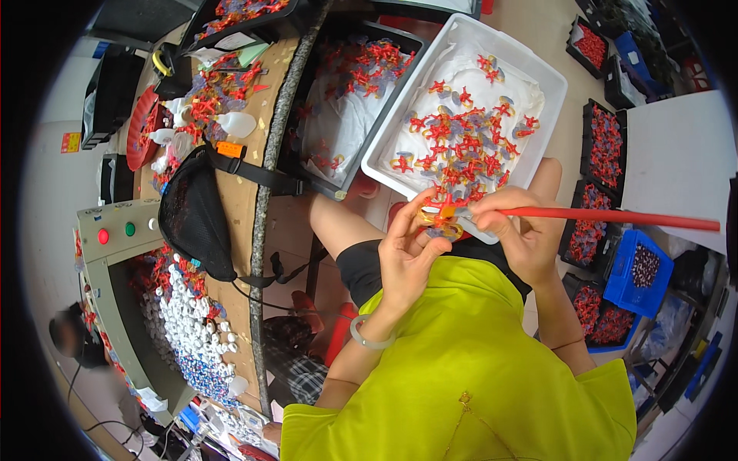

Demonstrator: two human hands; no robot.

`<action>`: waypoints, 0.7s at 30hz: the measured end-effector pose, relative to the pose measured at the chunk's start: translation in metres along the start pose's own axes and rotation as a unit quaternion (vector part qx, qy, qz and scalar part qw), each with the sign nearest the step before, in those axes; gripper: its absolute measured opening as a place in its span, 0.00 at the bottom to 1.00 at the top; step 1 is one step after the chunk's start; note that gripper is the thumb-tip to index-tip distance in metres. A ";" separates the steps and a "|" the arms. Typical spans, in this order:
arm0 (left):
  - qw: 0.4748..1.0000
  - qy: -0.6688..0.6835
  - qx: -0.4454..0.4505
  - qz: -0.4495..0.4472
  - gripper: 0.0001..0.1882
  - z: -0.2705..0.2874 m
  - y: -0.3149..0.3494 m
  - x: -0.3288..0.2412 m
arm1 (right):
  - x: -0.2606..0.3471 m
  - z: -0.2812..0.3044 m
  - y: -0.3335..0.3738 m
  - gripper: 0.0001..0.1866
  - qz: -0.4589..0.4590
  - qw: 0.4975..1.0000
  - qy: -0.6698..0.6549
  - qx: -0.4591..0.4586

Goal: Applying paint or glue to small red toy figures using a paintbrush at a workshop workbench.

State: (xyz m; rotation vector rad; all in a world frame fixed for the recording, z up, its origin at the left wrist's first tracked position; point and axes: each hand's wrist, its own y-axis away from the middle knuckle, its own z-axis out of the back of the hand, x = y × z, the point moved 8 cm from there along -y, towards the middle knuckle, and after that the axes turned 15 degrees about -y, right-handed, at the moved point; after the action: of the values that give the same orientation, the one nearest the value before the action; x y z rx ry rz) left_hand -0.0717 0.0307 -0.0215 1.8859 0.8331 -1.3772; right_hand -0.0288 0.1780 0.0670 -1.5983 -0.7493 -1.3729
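Observation:
My left hand pinches a small red and yellow plastic figure with translucent purple parts between thumb and fingers. In my right hand is a long, thin red-handled brush. Its working end reaches the figure, though my fingers and the figure mostly hide it. Both hands are together in front of my chest, over the near edge of a white plastic tray. Many similar figures lie in this tray on white lining.
A black crate with more figures stands left of the tray. The wooden bench at left carries a black mesh bag, white bottles and a machine with coloured buttons. At right are crates of figures and a blue box.

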 end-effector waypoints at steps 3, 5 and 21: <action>1.000 0.019 -0.003 0.006 0.34 0.002 0.000 0.005 | -0.002 -0.011 -0.007 0.01 0.043 0.998 0.009 0.046; 1.000 0.026 -0.017 0.000 0.36 0.007 0.000 0.003 | -0.002 0.003 -0.013 0.03 0.046 0.998 0.035 -0.030; 0.990 0.025 -0.120 -0.076 0.18 0.050 0.040 -0.006 | -0.081 -0.060 0.013 0.05 -0.190 0.959 -0.164 0.131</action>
State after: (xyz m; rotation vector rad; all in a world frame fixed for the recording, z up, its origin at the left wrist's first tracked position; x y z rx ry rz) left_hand -0.0683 -0.0332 -0.0224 1.7050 1.1343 -1.2596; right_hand -0.0610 0.1263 -0.0148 -1.5350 -1.4373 -1.2127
